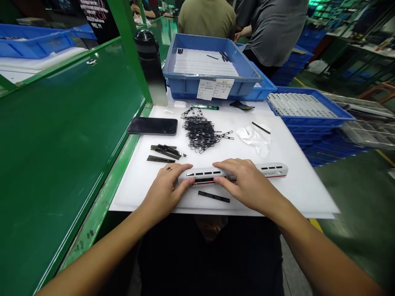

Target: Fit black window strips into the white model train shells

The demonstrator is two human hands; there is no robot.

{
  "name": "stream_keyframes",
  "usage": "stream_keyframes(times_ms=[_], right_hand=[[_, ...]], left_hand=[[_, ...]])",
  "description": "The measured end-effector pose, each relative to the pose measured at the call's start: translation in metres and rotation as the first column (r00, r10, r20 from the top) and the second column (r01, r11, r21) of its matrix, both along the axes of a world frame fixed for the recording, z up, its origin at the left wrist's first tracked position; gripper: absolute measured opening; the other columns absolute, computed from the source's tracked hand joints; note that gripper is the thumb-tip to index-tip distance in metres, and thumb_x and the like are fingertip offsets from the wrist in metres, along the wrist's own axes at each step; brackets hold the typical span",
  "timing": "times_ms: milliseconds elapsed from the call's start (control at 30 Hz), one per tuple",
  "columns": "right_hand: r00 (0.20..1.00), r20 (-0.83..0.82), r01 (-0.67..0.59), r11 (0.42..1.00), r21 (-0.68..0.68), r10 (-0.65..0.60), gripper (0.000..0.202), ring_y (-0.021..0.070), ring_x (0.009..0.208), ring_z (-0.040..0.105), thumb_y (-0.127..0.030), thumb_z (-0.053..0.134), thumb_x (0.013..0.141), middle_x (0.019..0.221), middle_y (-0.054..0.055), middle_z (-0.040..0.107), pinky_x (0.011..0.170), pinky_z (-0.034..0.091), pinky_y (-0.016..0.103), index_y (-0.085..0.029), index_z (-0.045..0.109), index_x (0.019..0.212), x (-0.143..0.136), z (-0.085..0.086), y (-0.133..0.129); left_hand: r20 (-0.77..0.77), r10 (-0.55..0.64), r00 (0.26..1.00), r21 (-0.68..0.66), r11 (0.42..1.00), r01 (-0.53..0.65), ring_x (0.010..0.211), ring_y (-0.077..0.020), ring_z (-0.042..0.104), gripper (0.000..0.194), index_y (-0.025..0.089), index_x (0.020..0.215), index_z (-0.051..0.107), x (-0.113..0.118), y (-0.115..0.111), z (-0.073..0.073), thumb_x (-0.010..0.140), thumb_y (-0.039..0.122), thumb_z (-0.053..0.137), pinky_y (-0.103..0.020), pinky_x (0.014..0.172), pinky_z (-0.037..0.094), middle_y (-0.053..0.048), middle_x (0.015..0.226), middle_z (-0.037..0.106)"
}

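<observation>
A long white toy train shell (202, 172) with dark windows and a red stripe lies across the front of the white work surface. My left hand (168, 185) grips its rounded left end, thumb on the near side and fingers over the top. My right hand (247, 181) is closed around its middle, the thumb pressing by a black window strip set in the near side. The palm hides part of the shell. Just in front lies a loose black strip (214, 196). Several dark strips (165, 153) are left of centre, and a heap of black window frames (200, 132) sits beyond.
A phone (152, 126), black bottle (151, 65), green pen-like tool (205, 107) and crumpled tissue (255, 139) surround the heap. Blue bins (212, 84) stand behind; another blue bin (311, 119) at right holds white shells. A green post (132, 45) rises at left. Two people are beyond.
</observation>
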State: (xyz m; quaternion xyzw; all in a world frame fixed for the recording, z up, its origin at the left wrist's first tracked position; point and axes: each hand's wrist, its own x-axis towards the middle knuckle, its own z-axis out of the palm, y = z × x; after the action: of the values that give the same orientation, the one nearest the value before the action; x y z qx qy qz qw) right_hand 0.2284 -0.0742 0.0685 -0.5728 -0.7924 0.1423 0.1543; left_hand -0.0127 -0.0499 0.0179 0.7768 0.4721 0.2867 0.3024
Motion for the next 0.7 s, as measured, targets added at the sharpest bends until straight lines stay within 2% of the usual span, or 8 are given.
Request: stream_keyframes(times_ms=[167, 300, 433, 533, 700], right_hand=[[0.997, -0.058, 0.055, 0.997, 0.050, -0.052, 0.023, 0.0207, 0.106, 0.062, -0.029, 0.068, 0.092, 0.113, -0.001, 0.072, 0.095, 0.041, 0.040, -0.025, 0.068, 0.115, -0.005, -0.005, -0.007], [0.997, -0.055, 0.070, 0.980, 0.186, -0.060, 0.025, 0.0220, 0.107, 0.061, -0.027, 0.066, 0.094, 0.114, 0.002, 0.070, 0.093, 0.039, 0.040, -0.022, 0.066, 0.118, -0.006, -0.019, -0.016], [1.000, -0.001, 0.011, 0.946, 0.324, -0.011, 0.029, 0.0235, 0.109, 0.060, -0.027, 0.059, 0.098, 0.118, 0.007, 0.068, 0.094, 0.038, 0.042, -0.017, 0.063, 0.125, -0.003, -0.032, -0.022], [1.000, 0.024, -0.011, 0.943, 0.333, 0.003, 0.034, 0.0238, 0.111, 0.059, -0.025, 0.059, 0.097, 0.121, 0.009, 0.067, 0.096, 0.037, 0.043, -0.016, 0.061, 0.129, -0.001, -0.035, -0.024], [0.999, -0.032, 0.034, 0.938, 0.346, -0.025, 0.031, 0.0232, 0.111, 0.059, -0.024, 0.060, 0.095, 0.119, 0.007, 0.067, 0.096, 0.037, 0.043, -0.017, 0.062, 0.125, -0.003, -0.036, -0.027]], left_hand=[[-0.010, -0.009, 1.000, 0.063, 0.998, 0.009, 0.116, -0.0249, 0.055, 0.035, 0.024, 0.128, 0.062, 0.000, -0.002, -0.003, 0.095, 0.038, 0.059, -0.043, 0.102, 0.044, -0.006, 0.118, 0.066], [-0.033, -0.024, 0.999, 0.110, 0.994, 0.028, 0.116, -0.0242, 0.055, 0.034, 0.023, 0.128, 0.061, -0.001, -0.005, -0.003, 0.096, 0.035, 0.058, -0.041, 0.102, 0.044, -0.006, 0.118, 0.064], [-0.065, -0.041, 0.997, 0.132, 0.990, 0.049, 0.117, -0.0247, 0.054, 0.034, 0.024, 0.129, 0.059, -0.001, -0.006, -0.003, 0.097, 0.034, 0.057, -0.041, 0.102, 0.044, -0.006, 0.119, 0.063], [-0.077, -0.053, 0.996, 0.137, 0.989, 0.063, 0.117, -0.0251, 0.053, 0.034, 0.024, 0.129, 0.058, -0.001, -0.005, -0.002, 0.097, 0.034, 0.057, -0.042, 0.102, 0.044, -0.007, 0.118, 0.063], [-0.076, -0.064, 0.995, 0.142, 0.987, 0.074, 0.118, -0.0252, 0.052, 0.034, 0.025, 0.129, 0.058, -0.002, -0.005, -0.004, 0.096, 0.034, 0.058, -0.042, 0.103, 0.043, -0.006, 0.118, 0.062]])
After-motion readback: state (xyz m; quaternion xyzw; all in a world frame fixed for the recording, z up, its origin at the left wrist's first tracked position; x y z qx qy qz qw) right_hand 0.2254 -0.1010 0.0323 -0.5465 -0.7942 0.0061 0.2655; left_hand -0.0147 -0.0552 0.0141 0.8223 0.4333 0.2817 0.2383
